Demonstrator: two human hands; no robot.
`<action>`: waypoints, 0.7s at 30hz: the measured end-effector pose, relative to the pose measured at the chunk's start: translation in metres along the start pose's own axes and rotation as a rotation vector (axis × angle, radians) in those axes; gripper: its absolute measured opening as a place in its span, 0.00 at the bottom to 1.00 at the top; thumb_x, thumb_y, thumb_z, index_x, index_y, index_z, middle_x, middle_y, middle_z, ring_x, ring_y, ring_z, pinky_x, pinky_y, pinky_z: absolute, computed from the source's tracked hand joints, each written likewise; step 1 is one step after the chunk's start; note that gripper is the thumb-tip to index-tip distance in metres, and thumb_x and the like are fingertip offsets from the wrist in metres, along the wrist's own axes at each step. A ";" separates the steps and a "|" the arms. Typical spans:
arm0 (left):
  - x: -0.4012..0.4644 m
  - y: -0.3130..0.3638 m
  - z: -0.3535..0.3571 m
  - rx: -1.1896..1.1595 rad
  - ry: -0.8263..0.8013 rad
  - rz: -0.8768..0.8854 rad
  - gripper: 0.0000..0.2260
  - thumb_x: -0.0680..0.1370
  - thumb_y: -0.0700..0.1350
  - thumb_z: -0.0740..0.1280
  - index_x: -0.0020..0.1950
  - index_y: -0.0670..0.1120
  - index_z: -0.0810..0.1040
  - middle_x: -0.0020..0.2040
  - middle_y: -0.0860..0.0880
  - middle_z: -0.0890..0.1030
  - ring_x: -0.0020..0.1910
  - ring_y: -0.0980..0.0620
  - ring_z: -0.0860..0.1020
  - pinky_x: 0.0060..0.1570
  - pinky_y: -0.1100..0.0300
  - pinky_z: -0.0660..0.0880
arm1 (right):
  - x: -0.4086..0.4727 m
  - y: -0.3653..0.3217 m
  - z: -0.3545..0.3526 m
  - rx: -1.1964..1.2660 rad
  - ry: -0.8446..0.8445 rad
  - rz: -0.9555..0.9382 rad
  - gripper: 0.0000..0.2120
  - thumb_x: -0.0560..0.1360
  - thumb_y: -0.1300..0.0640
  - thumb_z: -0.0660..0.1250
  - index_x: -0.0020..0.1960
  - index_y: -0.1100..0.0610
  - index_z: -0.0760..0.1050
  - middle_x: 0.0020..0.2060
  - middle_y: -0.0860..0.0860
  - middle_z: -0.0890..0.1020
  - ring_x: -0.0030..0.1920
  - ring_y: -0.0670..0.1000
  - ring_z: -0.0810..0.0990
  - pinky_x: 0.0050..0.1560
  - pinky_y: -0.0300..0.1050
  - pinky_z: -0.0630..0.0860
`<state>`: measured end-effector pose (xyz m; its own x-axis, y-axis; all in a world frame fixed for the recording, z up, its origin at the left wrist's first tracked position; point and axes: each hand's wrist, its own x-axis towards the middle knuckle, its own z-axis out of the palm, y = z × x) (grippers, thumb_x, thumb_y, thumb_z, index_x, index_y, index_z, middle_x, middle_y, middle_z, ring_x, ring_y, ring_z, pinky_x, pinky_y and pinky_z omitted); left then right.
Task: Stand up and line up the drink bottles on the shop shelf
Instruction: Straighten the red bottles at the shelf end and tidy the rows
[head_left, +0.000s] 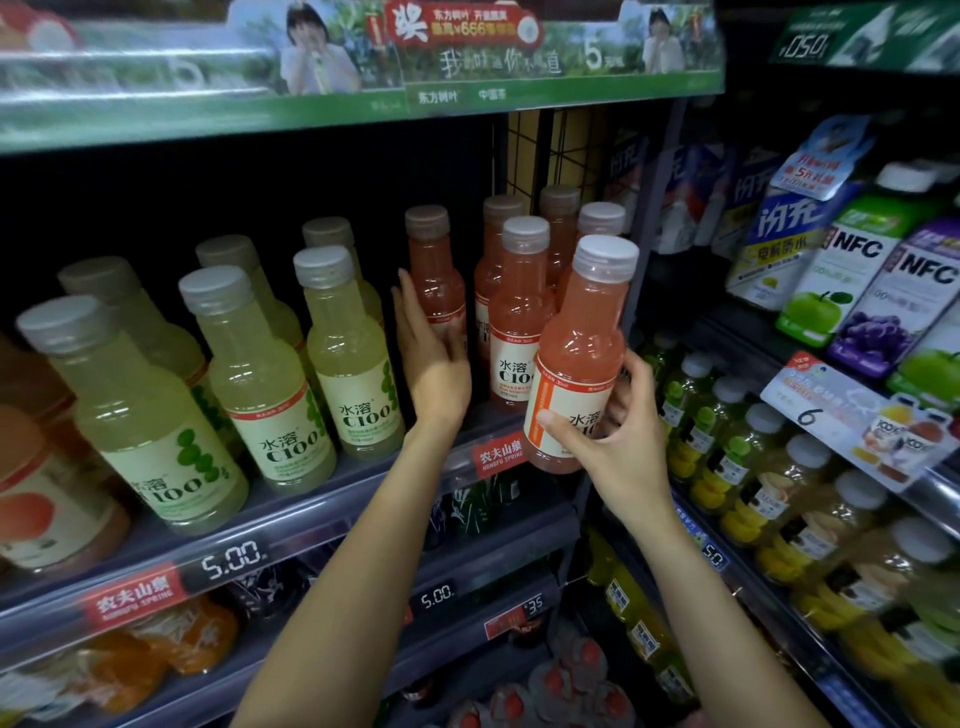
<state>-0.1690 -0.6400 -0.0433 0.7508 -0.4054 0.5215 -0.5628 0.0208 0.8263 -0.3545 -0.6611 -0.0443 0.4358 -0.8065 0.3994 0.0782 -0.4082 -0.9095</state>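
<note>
Right hand (618, 431) grips pink bottle (582, 358), cap up-right

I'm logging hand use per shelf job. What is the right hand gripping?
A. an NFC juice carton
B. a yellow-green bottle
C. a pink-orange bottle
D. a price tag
C: the right hand wraps the label of the pink-orange bottle, tilted at the shelf front.

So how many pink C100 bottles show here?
6: one in the right hand, pink bottle; one by the left hand, at; four between. More may hide behind.
</note>
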 end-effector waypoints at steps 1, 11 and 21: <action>-0.003 0.005 -0.002 -0.011 -0.013 -0.007 0.33 0.80 0.38 0.62 0.78 0.47 0.46 0.78 0.42 0.51 0.77 0.48 0.53 0.74 0.54 0.58 | 0.000 -0.002 0.001 0.006 0.001 -0.001 0.37 0.64 0.59 0.78 0.64 0.44 0.61 0.56 0.39 0.75 0.54 0.33 0.76 0.49 0.27 0.73; -0.043 0.064 -0.069 -0.166 -0.139 0.176 0.25 0.80 0.47 0.64 0.75 0.47 0.61 0.69 0.47 0.71 0.68 0.54 0.70 0.67 0.48 0.69 | 0.010 -0.031 0.059 -0.032 0.068 -0.120 0.36 0.65 0.44 0.77 0.66 0.48 0.63 0.60 0.46 0.76 0.59 0.44 0.77 0.58 0.46 0.75; -0.016 0.057 -0.077 0.279 -0.196 0.266 0.31 0.74 0.51 0.72 0.73 0.45 0.63 0.66 0.46 0.74 0.63 0.49 0.74 0.60 0.50 0.74 | 0.014 -0.011 0.108 -0.416 0.153 -0.166 0.36 0.66 0.63 0.75 0.69 0.60 0.64 0.64 0.55 0.73 0.60 0.53 0.75 0.55 0.41 0.72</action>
<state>-0.1863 -0.5619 0.0122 0.5021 -0.5862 0.6359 -0.8199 -0.0888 0.5655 -0.2521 -0.6214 -0.0411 0.3079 -0.7569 0.5764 -0.2437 -0.6484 -0.7213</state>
